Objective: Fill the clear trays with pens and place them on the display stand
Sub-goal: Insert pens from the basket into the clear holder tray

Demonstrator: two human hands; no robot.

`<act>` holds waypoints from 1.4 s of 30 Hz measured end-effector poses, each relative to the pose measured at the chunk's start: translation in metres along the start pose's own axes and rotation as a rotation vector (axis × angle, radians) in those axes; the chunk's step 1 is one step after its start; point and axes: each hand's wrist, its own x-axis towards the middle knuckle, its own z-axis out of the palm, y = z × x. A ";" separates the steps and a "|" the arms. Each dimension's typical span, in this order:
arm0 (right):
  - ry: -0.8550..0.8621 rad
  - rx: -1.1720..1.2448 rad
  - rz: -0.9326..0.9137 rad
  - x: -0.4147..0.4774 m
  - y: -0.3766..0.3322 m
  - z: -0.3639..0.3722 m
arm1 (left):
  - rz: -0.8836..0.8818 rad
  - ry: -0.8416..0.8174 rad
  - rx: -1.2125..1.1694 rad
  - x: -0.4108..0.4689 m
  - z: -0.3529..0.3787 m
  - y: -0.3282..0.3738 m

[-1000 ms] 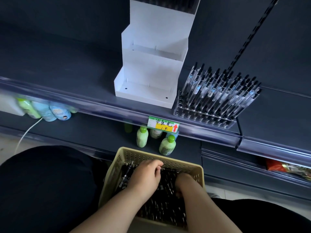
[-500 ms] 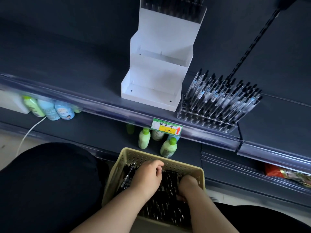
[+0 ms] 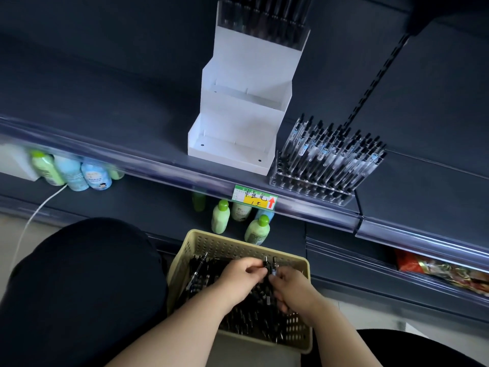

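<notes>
Now our hands meet over the basket (image 3: 239, 241). A moment ago both were sunk in the loose pens (image 3: 246, 312). The left hand (image 3: 239, 278) and right hand (image 3: 292, 290) now pinch a pair of pens (image 3: 270, 264) between curled fingertips, raised above the heap. Past the rim, green bottles (image 3: 221, 217) stand on the lower shelf (image 3: 132, 207). Higher up, a price label (image 3: 255, 200) marks the dark upper shelf (image 3: 105, 107), where a clear tray (image 3: 312, 188) full of pens stands just beside the white display stand (image 3: 238, 120).
</notes>
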 end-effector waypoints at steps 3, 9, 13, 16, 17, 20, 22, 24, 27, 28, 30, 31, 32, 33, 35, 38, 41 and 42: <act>0.019 0.012 -0.048 -0.004 -0.002 0.004 | -0.010 0.059 -0.087 -0.002 0.000 0.000; 0.321 -0.219 -0.080 -0.001 -0.006 -0.015 | -0.138 0.292 -0.002 0.005 -0.017 -0.007; 0.384 -0.273 -0.119 0.005 -0.009 -0.029 | -0.223 0.372 0.310 0.010 -0.033 -0.011; 0.313 -0.246 -0.128 0.009 -0.011 -0.022 | -0.069 0.377 0.518 0.008 -0.032 -0.006; 0.286 -0.212 -0.132 0.012 -0.011 -0.016 | 0.020 0.313 0.542 0.007 -0.028 -0.004; 0.254 -0.143 -0.174 0.018 -0.014 0.001 | 0.160 0.044 0.426 0.004 -0.012 -0.001; 0.240 -0.110 -0.205 0.022 -0.017 0.006 | 0.181 0.030 0.347 0.006 -0.006 -0.003; 0.167 -0.025 -0.215 0.021 -0.020 0.007 | 0.150 0.099 0.245 0.007 -0.005 -0.006; 0.073 0.116 -0.192 0.022 -0.020 0.003 | 0.096 0.141 0.154 0.010 -0.004 -0.007; 0.103 0.144 -0.161 0.023 -0.019 -0.001 | 0.096 0.164 0.171 0.011 -0.005 -0.006; 0.212 0.120 -0.057 0.028 -0.017 -0.014 | 0.092 0.231 0.208 0.013 -0.009 -0.006; 0.252 -0.014 0.003 0.030 -0.016 -0.019 | 0.080 0.260 0.209 0.014 -0.011 -0.006; 0.256 -0.224 0.048 0.035 -0.013 -0.021 | 0.063 0.281 0.199 0.015 -0.014 -0.005; 0.193 -0.488 0.098 0.035 -0.013 -0.020 | 0.043 0.298 0.189 0.016 -0.015 -0.005; 0.044 -0.977 0.131 0.037 -0.014 -0.007 | 0.014 0.314 0.175 0.016 -0.016 -0.005; 0.019 -0.864 0.192 0.039 -0.003 0.014 | -0.008 0.293 0.142 0.015 -0.014 -0.006; 0.181 -0.197 0.359 0.039 -0.002 0.026 | 0.010 0.275 0.139 0.013 -0.011 -0.009; 0.171 -0.109 0.359 0.039 0.006 0.027 | 0.021 0.275 0.143 0.012 -0.011 -0.010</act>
